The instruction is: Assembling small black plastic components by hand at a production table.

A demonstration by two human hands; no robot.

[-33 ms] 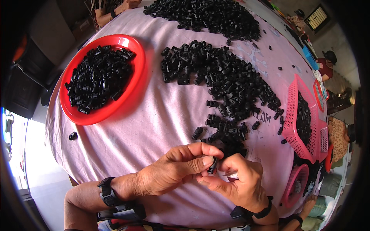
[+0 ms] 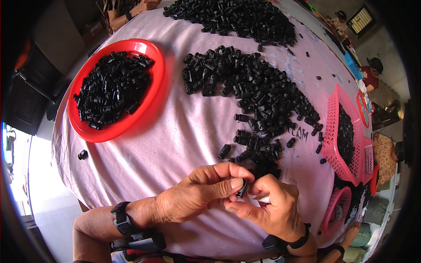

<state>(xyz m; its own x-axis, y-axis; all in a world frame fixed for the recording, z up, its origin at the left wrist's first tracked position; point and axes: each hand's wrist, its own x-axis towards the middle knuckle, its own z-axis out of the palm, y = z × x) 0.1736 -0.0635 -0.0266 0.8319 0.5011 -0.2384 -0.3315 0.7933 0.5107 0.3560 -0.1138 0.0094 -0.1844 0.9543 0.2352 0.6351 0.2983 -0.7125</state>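
My left hand (image 2: 190,195) pinches a small black plastic cord lock (image 2: 241,189) between thumb and fingers, low in the middle of the head view. Close against it on the right, my right hand (image 2: 278,210) is curled with its thumb pointing toward the piece. A pale sliver shows inside those curled fingers, but what they hold is hidden. Just beyond my fingers a loose pile of similar black cord locks (image 2: 258,87) spreads up the table. To the left, a red plastic plate (image 2: 158,65) holds a heap of them.
A larger black heap (image 2: 237,17) lies at the far side. Pink baskets (image 2: 331,127) with dark pieces stand at the right. One loose piece (image 2: 83,154) lies below the plate. A pink cloth (image 2: 175,153) covers the table. Other people sit around it, one's arm (image 2: 127,15) at far left.
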